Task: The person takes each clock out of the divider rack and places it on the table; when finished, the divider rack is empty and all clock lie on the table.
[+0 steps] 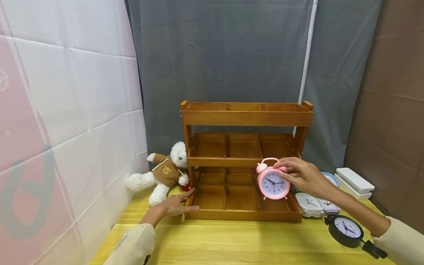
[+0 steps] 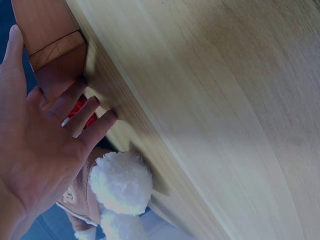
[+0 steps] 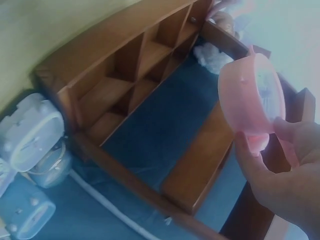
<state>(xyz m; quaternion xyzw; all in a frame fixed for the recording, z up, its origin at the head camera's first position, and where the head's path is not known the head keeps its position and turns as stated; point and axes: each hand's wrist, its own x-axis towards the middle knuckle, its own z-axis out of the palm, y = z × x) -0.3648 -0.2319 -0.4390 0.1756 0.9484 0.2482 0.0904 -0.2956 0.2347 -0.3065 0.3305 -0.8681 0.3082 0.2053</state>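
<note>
My right hand (image 1: 306, 177) pinches a pink twin-bell alarm clock (image 1: 273, 187) at its top right, by one bell. In the head view the clock is upright, dial facing me, and overlaps the right-hand compartments of a brown wooden three-tier shelf (image 1: 246, 119). The right wrist view shows the clock's pink casing (image 3: 237, 95) from the side, with thumb and finger around the bell. At the shelf's lower left corner is my left hand (image 1: 172, 206), fingers extended, fingertips against the side panel. In the left wrist view its fingers (image 2: 95, 130) spread beside the wooden post (image 2: 57, 55).
A white plush toy (image 1: 169, 173) in a brown hoodie leans at the shelf's left. Right of the shelf stand a white clock (image 1: 309, 205), a lilac one (image 1: 330, 207), a blue one (image 1: 330, 178) and white boxes (image 1: 354, 179). A black twin-bell clock (image 1: 346, 231) lies nearer, beside my right forearm.
</note>
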